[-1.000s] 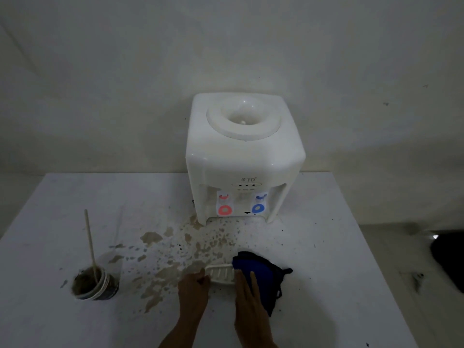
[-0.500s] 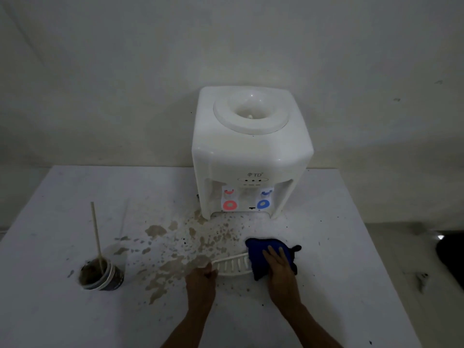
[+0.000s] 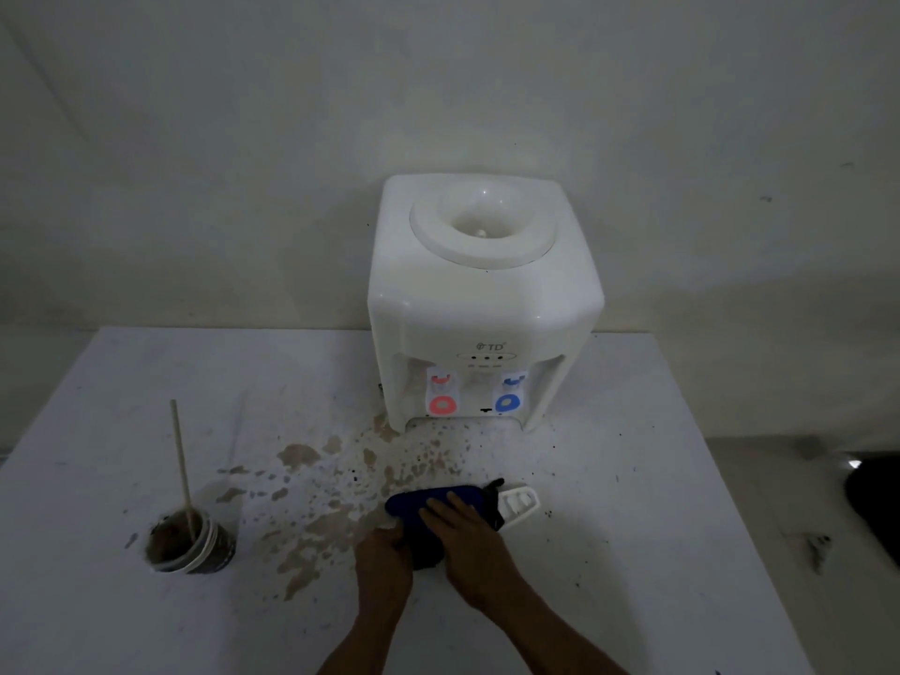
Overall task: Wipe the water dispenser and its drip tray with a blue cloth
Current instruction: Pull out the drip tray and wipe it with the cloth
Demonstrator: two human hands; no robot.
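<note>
White table [image 3: 633, 479] against a bare pale wall [image 3: 243, 138]; light is dim.

Dispenser [image 3: 482, 304]: white, at the table's back edge, no bottle on its top funnel. Front panel reads "TD" [image 3: 492, 346] beside a small logo; under it a row of three small lights with print too fine to read. Red tap [image 3: 441, 404] on the left of the recess, blue tap [image 3: 509, 402] on the right.

Tray [image 3: 520, 504]: out of the dispenser, lying on the table in front of it. Only its slotted right end shows; cloth [image 3: 414, 501] covers the rest.

Right hand [image 3: 470, 548]: palm down on the cloth, fingers straight and pressing flat.

Left hand [image 3: 382, 560]: fingers curled, gripping the tray's left end, where the blue cloth hangs over it.

Brown stains [image 3: 341, 479] spatter the table from the dispenser's foot to the hands. Cup [image 3: 190, 545] of brown muck stands well to the left, a stick [image 3: 181, 460] upright in it.
</note>
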